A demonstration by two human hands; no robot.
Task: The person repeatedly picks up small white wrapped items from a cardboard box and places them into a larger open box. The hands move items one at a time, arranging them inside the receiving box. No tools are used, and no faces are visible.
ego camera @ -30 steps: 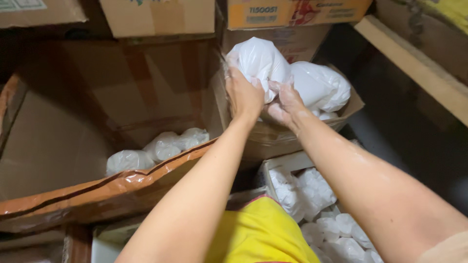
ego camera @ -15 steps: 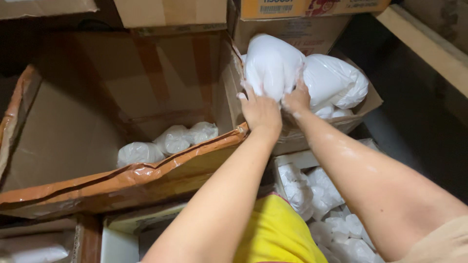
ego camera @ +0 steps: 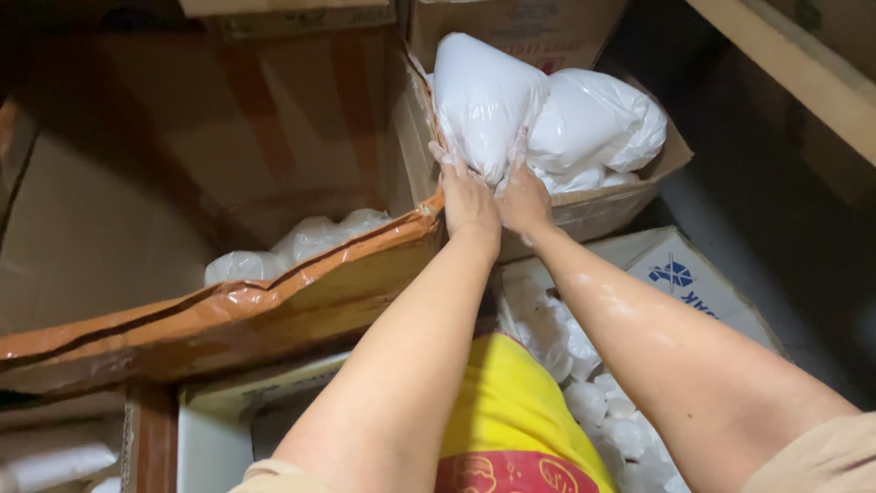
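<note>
A white plastic bag (ego camera: 482,96), plump with white filling, stands at the left edge of a small cardboard box (ego camera: 593,208) beside a second white bag (ego camera: 593,123). The left hand (ego camera: 467,196) and right hand (ego camera: 524,196) press side by side against its underside, fingers spread and cupping it. A large cardboard box (ego camera: 237,310) adjoins on the left.

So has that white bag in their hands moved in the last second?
Yes. The white bag has shifted right, from over the big open box toward the bags in the smaller box; the left hand and right hand grip its bottom.
</note>
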